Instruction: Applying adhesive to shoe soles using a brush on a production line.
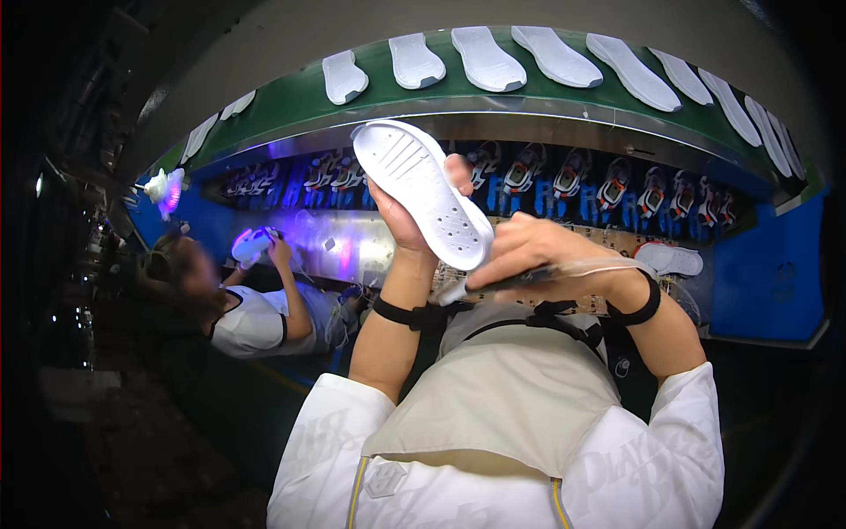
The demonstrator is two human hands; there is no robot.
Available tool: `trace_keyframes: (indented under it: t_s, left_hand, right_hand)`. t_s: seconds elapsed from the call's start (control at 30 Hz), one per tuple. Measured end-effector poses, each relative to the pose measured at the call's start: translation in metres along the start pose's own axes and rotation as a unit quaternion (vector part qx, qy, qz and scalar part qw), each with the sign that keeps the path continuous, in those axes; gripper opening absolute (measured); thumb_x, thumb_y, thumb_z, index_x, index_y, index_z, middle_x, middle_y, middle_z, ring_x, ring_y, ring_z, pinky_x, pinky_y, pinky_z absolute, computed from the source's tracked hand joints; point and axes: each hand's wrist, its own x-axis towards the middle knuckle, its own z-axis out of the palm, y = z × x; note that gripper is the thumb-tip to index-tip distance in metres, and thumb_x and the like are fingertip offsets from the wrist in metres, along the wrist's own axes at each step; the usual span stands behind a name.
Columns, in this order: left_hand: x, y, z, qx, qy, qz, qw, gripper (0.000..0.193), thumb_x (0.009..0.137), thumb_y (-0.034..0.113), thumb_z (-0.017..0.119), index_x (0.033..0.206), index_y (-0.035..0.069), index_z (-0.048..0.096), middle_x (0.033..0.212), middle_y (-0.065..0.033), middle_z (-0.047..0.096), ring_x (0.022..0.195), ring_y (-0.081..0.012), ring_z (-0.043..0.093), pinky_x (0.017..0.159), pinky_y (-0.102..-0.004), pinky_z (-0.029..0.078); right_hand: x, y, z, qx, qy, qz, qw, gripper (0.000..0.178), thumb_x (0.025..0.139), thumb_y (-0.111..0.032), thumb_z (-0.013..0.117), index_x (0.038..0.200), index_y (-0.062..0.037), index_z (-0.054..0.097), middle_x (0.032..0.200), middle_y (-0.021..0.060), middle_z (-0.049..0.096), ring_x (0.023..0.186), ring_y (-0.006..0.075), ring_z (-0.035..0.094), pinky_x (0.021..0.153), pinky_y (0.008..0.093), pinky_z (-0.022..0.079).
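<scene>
My left hand grips a white shoe sole, thumb on one edge and fingers round the other. The sole is raised and tilted, its grooved and holed inner face toward me. Close to the sole's lower end, my right hand is closed round a slim black-handled brush-like tool. Its pale tip points left, below the sole and apart from it. A clear tube runs from the tool along my right wrist. What the tool is exactly cannot be made out.
A green conveyor belt carries several white soles in a row ahead. Beneath it stand shoe uppers on a rack. More soles lie at the right of the bench. A co-worker at left holds a white shoe part.
</scene>
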Motion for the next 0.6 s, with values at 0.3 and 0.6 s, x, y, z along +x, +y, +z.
trace_keyframes:
  t_s: [0.3, 0.6]
  left_hand:
    - [0.017, 0.02, 0.017, 0.03, -0.083, -0.073, 0.993, 0.102, 0.086, 0.094, 0.03, 0.132, 0.007, 0.058, 0.11, -0.0212, 0.056, 0.088, -0.028, 0.054, 0.074, -0.0391, 0.048]
    - [0.049, 0.038, 0.033, 0.26, -0.098, -0.109, 0.954, 0.099, 0.097, 0.082, 0.018, 0.137, 0.0, 0.057, 0.107, -0.0261, 0.07, 0.092, -0.0349, 0.073, 0.076, -0.0463, 0.063]
  right_hand:
    - [0.007, -0.008, -0.011, -0.005, -0.016, -0.015, 1.0, 0.04, 0.081, -0.012, 0.084, 0.12, -0.0128, 0.076, 0.083, 0.0022, 0.061, 0.082, 0.0226, 0.055, 0.079, 0.039, 0.039]
    - [0.016, -0.008, -0.022, -0.171, 0.046, 0.061, 0.982, 0.039, 0.081, -0.011, 0.083, 0.119, -0.0099, 0.074, 0.088, 0.0044, 0.064, 0.086, 0.0221, 0.058, 0.078, 0.0387, 0.04]
